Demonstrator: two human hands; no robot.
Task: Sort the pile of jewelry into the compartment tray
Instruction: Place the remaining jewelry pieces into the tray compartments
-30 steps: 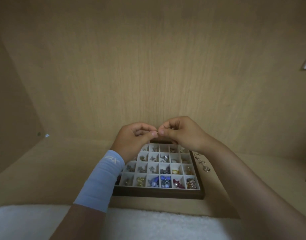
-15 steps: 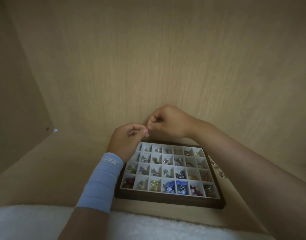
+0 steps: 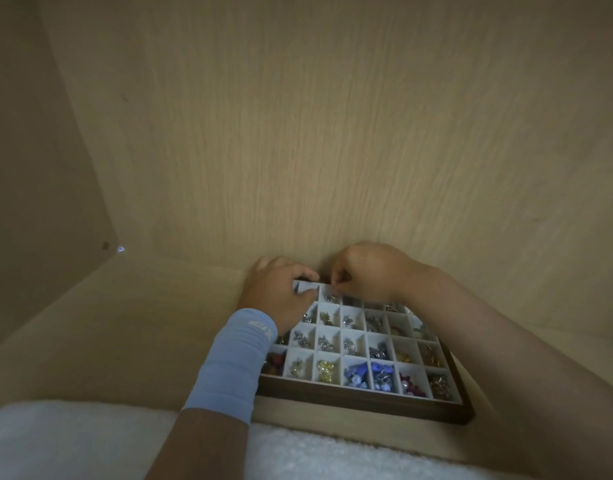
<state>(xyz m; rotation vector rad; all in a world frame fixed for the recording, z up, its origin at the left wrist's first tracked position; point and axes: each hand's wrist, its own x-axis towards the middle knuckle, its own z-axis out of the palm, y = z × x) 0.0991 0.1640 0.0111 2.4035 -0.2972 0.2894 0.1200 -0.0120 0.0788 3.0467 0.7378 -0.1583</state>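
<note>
The wooden compartment tray (image 3: 364, 398) lies on the shelf, its white cells holding silver, gold, blue and red jewelry pieces. My right hand (image 3: 367, 271) hovers over the far row, its fingertips pinched together above a cell with silver pieces (image 3: 329, 298); whatever tiny piece it pinches is barely visible. My left hand (image 3: 281, 292), with a light blue wrist sleeve (image 3: 235, 358), lies over the tray's far left corner with curled fingers. Whether it holds anything is hidden. The loose pile is out of sight behind my right arm.
The tray stands inside a wooden cabinet: back wall (image 3: 333, 133) just behind the hands, side wall (image 3: 28, 168) at left. A white fluffy cloth (image 3: 90, 441) covers the near edge. Bare shelf floor (image 3: 132, 327) lies left of the tray.
Both hands have dropped from above the tray to its far row. They were pinching a small piece between them; now they are slightly apart, the left over the far left corner.
</note>
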